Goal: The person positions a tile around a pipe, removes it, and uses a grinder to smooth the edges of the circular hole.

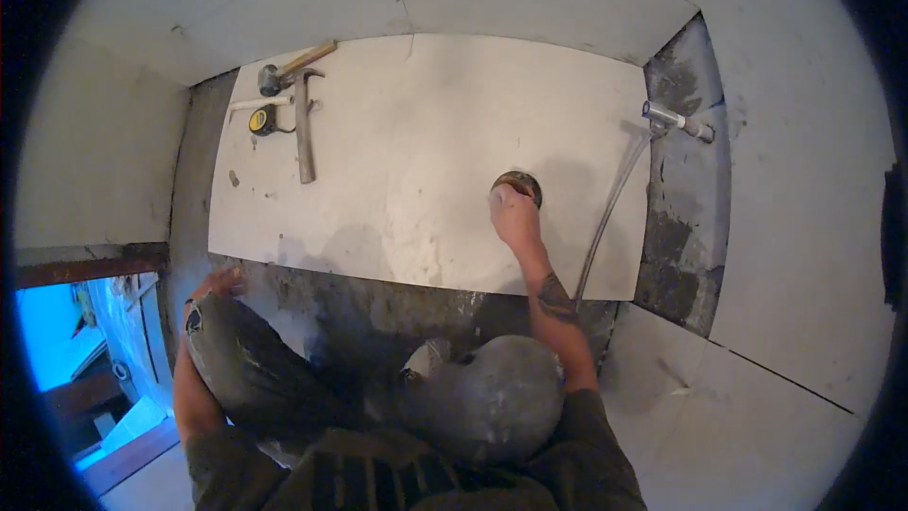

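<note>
A large pale tile (426, 151) lies in front of me. My right hand (515, 215) is at a round dark spot (526, 185) in it, a hole or a disc, I cannot tell which. Its fingers are bent together at the near edge of the spot, and whatever they grip is hidden by the hand. My left hand (222, 282) rests by my left knee, beyond the tile's near left corner, with its fingers stretched out and nothing seen in them.
On the tile's far left lie a mallet (270, 80), a claw hammer (304, 128), a yellow and black tape measure (263, 120) and a thin pale stick (265, 103). At right, a metal tap-like fitting (676, 120) has a hose (605, 218) running toward me. Walls enclose the far side.
</note>
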Available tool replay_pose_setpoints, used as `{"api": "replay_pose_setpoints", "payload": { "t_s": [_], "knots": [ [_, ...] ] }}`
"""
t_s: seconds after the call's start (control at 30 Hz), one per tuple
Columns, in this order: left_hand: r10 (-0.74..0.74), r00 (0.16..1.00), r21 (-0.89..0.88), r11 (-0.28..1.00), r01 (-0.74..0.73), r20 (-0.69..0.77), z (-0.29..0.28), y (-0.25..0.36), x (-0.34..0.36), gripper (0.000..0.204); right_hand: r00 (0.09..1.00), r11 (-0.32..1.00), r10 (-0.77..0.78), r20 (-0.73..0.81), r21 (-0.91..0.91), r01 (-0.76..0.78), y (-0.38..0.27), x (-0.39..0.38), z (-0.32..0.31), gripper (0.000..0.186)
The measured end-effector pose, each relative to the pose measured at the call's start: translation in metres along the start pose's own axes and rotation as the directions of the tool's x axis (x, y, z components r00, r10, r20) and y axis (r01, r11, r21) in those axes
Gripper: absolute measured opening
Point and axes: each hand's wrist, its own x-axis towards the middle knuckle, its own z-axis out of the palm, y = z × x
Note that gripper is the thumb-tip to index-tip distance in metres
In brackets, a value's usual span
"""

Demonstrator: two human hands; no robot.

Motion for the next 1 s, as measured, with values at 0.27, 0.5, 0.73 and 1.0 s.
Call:
{"api": "replay_pose_setpoints", "payload": {
  "t_s": [0.27,0.5,0.73,1.0],
  "knots": [
    [0.019,0.998,-0.052,0.999,-0.015,0.063,0.004,0.008,-0.008,0.058,0.98,0.996,0.05,0.191,-0.084,-0.034,-0.01,-0.013,-0.018,0.018],
    [-0.028,0.999,-0.078,0.996,0.031,0.032,0.016,0.026,-0.023,0.059,0.896,0.98,0.191,0.4,-0.128,-0.152,-0.013,-0.022,-0.046,0.014],
    [-0.026,0.999,-0.065,0.998,0.027,0.027,0.019,0.032,-0.031,0.064,0.863,0.955,0.265,0.431,-0.242,-0.172,-0.002,-0.026,-0.057,0.013],
    [0.377,0.85,0.388,0.768,-0.509,0.369,0.001,0.02,-0.024,0.07,0.896,0.908,0.413,0.161,-0.007,-0.418,0.023,-0.033,-0.107,0.015]
  ]
}}
